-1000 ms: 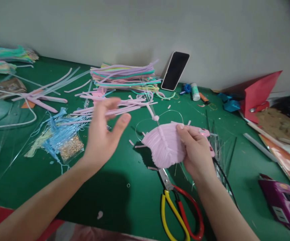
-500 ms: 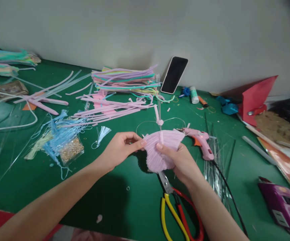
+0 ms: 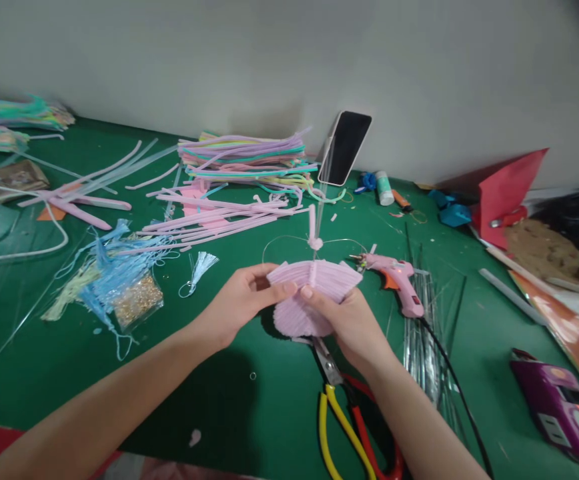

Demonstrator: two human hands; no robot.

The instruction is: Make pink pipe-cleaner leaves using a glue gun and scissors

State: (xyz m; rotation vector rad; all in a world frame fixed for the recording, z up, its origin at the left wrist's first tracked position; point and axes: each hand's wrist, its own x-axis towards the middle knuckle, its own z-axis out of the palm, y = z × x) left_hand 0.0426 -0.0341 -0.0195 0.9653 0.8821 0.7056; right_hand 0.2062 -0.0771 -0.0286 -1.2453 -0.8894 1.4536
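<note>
A fan-shaped piece of pink pipe cleaners [image 3: 303, 319] is pinched between both hands above the green table. My left hand [image 3: 252, 297] grips its left side, thumb on top. My right hand [image 3: 352, 320] holds the right side, its thumb pressing near the middle; the fingers beneath are hidden. A small pink pipe-cleaner knot [image 3: 314, 243] with thin clear strands lies just beyond the fan's top edge. Scissors [image 3: 330, 367] with one yellow and one red handle lie below, partly covered by the fan and my right arm. A pink glue gun [image 3: 398, 277] rests right of my right hand.
Pink pipe cleaners [image 3: 234, 217] and a multicolour bundle [image 3: 249, 157] lie at the back. A phone [image 3: 345, 148] leans on the wall. Blue tassels [image 3: 119, 257] and a bag of gold beads [image 3: 138, 303] are at left; a purple power box [image 3: 562, 407] sits at right.
My left hand has shifted from the fan's edge further onto it, its thumb now close to my right thumb. The fan has turned slightly and flared at its upper left.
</note>
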